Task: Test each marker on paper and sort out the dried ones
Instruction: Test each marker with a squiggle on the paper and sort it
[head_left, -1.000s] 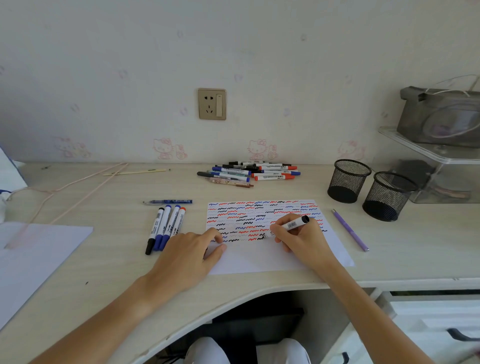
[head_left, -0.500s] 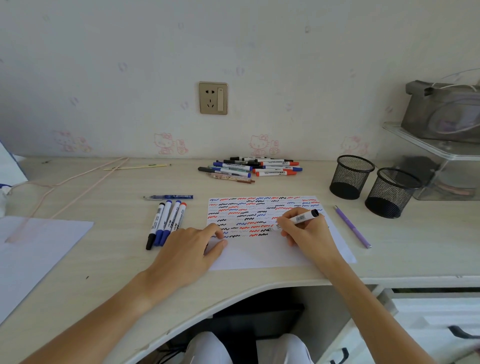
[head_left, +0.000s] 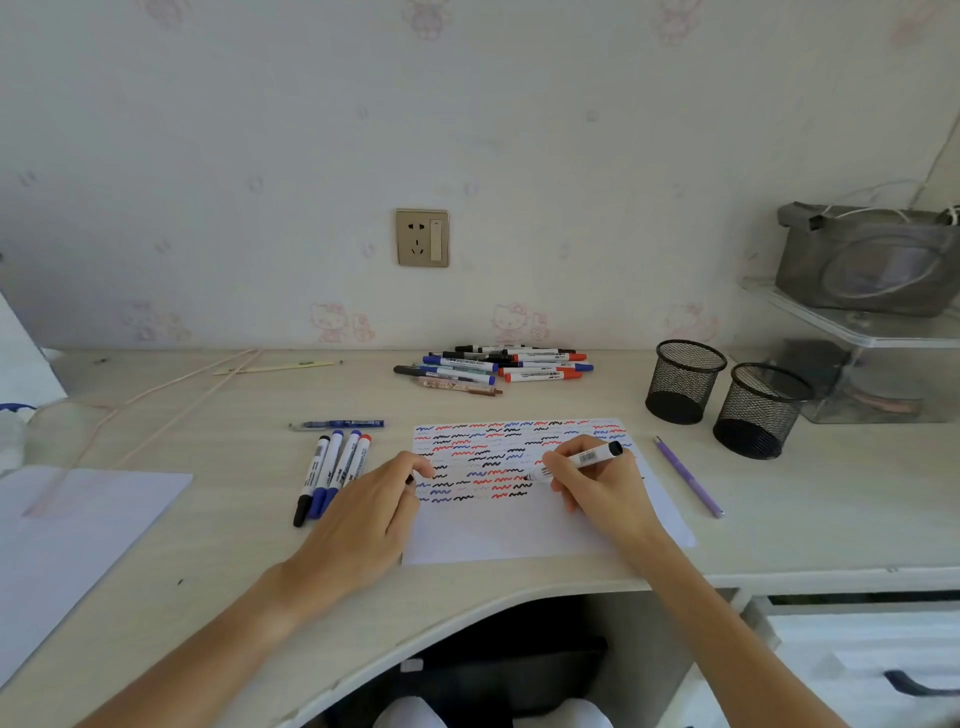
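A white paper sheet (head_left: 519, 535) lies at the desk's front, its upper half filled with red, blue and black squiggles. My right hand (head_left: 605, 493) grips a white black-ended marker (head_left: 582, 460), tip down on the paper at the end of the lowest squiggle row. My left hand (head_left: 363, 519) rests on the sheet's left edge, and a small dark piece, apparently the marker cap (head_left: 410, 479), shows pinched between thumb and forefinger. Left of the sheet lie several capped markers (head_left: 335, 473) side by side. A pile of markers (head_left: 498, 366) sits by the wall.
Two black mesh pen cups (head_left: 684, 382) (head_left: 759, 410) stand at the right. Between them and the sheet lies a purple pen (head_left: 688, 477). A blue pen (head_left: 337, 424) lies above the marker row. Another white sheet (head_left: 67, 530) covers the desk's left front.
My right hand has drawn the marker rightwards along the lowest row, adding a black squiggle. My left hand stays on the sheet's edge, its fingers now more curled.
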